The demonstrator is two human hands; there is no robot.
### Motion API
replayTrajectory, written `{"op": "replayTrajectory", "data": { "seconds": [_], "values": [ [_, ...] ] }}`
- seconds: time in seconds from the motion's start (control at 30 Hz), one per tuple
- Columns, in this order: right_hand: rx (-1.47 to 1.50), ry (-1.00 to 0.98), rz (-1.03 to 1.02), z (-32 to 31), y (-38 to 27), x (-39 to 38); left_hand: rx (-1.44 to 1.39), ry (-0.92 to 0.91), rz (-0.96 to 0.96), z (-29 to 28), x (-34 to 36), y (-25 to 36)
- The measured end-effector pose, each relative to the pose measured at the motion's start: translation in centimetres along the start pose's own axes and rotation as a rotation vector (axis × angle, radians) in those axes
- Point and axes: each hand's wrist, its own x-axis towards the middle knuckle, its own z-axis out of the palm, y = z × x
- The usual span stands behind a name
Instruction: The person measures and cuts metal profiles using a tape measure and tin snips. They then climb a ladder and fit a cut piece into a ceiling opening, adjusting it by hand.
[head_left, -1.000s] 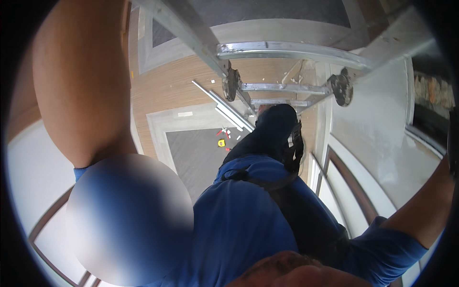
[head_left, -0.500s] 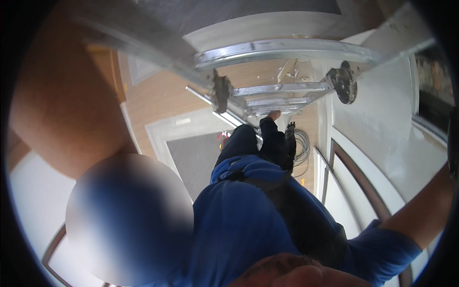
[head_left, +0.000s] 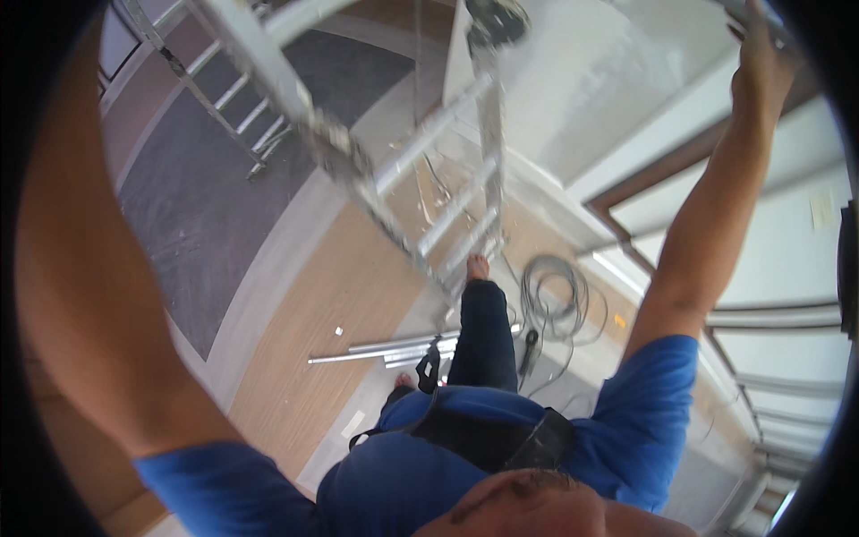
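Both my arms are raised. My right hand (head_left: pixel 762 67) reaches to the upper right rim, its fingers closed around a grey, metal-looking bar (head_left: pixel 777 29). The bar's far end is cut off by the dark edge of the picture. My left arm goes up along the left side, and its hand lies outside the view. In front of me stands a paint-spattered aluminium ladder (head_left: pixel 429 148), slanting down to the floor. One bare foot (head_left: pixel 479 267) is by its lower rungs; the other foot (head_left: pixel 404 381) shows lower down, near the metal profiles (head_left: pixel 358 352).
Coiled grey cable (head_left: pixel 555 295) lies right of my leg, with a dark hand tool (head_left: pixel 530 349) beside it. A second ladder (head_left: pixel 219 98) stands far left on dark grey flooring (head_left: pixel 215 197). White wall panels with brown trim (head_left: pixel 662 174) run along the right.
My view has swung round, so the ladder sits further left and the cable and profiles show more fully. My right forearm and hand have come into view, raised to the bar.
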Motion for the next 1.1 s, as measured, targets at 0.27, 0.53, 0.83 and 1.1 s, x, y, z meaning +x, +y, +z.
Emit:
{"op": "replayTrajectory", "data": {
  "seconds": [0.27, 0.53, 0.83, 1.1],
  "values": [
    [0.204, -0.317, 0.882, -40.2, -27.9, -28.6, -0.360, -0.293, 0.273, 9.7, -32.6, 11.5],
    [0.389, -0.387, 1.199, -59.9, -45.1, -43.6, -0.508, -0.859, 0.166, 29.6, -55.1, 18.2],
    [0.488, -0.290, 1.539, -79.6, -55.6, -65.0, -0.954, -1.304, -0.479, 42.9, -87.8, 20.9],
    [-0.026, 0.039, 1.741, -103.8, -44.5, -96.0, -1.134, -0.905, -0.724, 68.1, -95.9, 14.3]
  ]
}}
